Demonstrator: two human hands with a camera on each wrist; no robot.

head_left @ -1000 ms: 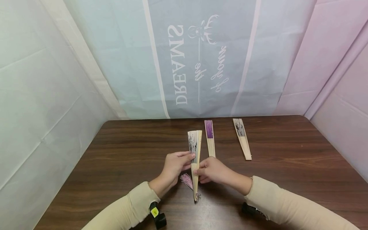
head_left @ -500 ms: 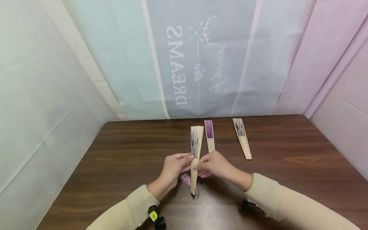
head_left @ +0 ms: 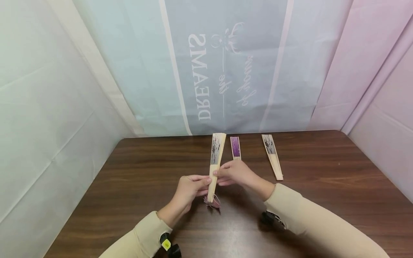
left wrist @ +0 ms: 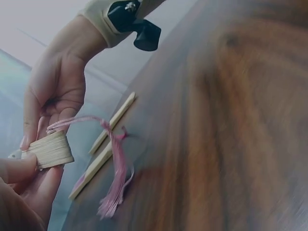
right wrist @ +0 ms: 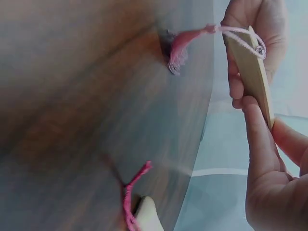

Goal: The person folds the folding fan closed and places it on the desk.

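My left hand [head_left: 188,190] pinches a folded hand fan [head_left: 217,148] low on its pale wooden ribs. My right hand [head_left: 238,174] pinches the same fan from the other side, slightly higher. The fan stands raised and nearly upright, its grey-and-white patterned end up. A pink tassel [left wrist: 117,173] dangles on a cord from its narrow end. In the right wrist view, the cord loops through the rivet end of the fan [right wrist: 252,72]. Just beyond my right hand lies a folded purple fan [head_left: 236,147], its lower part hidden by that hand.
Another folded fan [head_left: 273,157], grey-patterned with pale ribs, lies farther right on the dark wooden table [head_left: 145,157]. A printed cloth [head_left: 222,71] hangs behind the table, and pale fabric walls [head_left: 48,107] stand at both sides.
Both hands have lifted the fan up and away from me, and the left hand's grip now sits nearer its narrow end. The tassel has swung beneath that end. The other fans stay put.
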